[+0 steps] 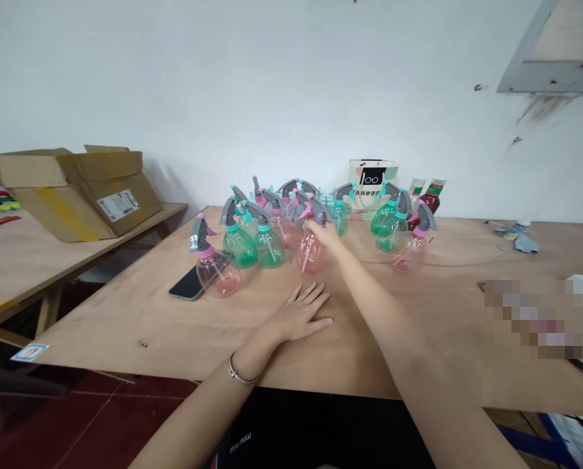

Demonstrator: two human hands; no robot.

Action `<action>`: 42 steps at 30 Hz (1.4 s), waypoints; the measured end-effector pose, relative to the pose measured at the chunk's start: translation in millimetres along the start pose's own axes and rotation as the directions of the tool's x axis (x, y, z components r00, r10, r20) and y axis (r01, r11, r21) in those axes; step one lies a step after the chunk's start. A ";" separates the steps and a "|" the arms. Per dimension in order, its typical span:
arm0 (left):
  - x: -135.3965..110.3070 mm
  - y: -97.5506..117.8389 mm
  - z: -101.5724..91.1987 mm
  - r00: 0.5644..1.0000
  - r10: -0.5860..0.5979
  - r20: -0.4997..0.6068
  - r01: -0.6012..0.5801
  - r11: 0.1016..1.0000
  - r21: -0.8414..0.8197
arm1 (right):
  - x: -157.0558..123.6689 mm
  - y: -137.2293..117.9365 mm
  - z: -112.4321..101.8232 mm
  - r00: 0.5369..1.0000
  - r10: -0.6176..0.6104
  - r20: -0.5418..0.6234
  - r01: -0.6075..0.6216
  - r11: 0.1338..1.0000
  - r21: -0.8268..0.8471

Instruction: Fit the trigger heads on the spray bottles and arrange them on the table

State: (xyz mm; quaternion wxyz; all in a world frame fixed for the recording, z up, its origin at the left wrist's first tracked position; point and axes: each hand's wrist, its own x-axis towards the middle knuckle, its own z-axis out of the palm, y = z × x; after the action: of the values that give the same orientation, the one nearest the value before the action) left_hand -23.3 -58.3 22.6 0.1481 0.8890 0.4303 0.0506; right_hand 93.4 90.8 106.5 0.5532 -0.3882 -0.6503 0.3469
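My left hand [303, 314] lies flat on the wooden table with its fingers spread, holding nothing. Farther forward, my right hand [322, 232] is closed around the upper part of a pink spray bottle [311, 254] with a grey trigger head. Its fingers are partly hidden behind the bottle. Just left of it stand green spray bottles, one [270, 249] in front and another [241, 246] beside it. A pink spray bottle [219, 273] stands by itself nearer the left edge, in front of a dark phone [186, 286].
More green bottles [385, 218] and a pink one [410, 253] stand on the right. Behind are a printed paper bag [369, 185] and red-brown bottles [432, 195]. An open cardboard box [86, 192] rests on the left table. A blurred-out object [535, 322] lies at right.
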 end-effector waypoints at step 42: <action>4.5 -16.3 13.0 0.998 0.056 -0.043 -0.054 0.998 0.029 | -110.7 -26.3 -85.5 0.887 0.311 0.340 -0.439 0.796 0.417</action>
State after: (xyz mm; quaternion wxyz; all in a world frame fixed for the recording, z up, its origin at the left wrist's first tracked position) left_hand -29.9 -48.1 5.1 0.1249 0.9011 0.4095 0.0684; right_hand 184.4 -17.8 92.4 0.4636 -0.3117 -0.5175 0.6481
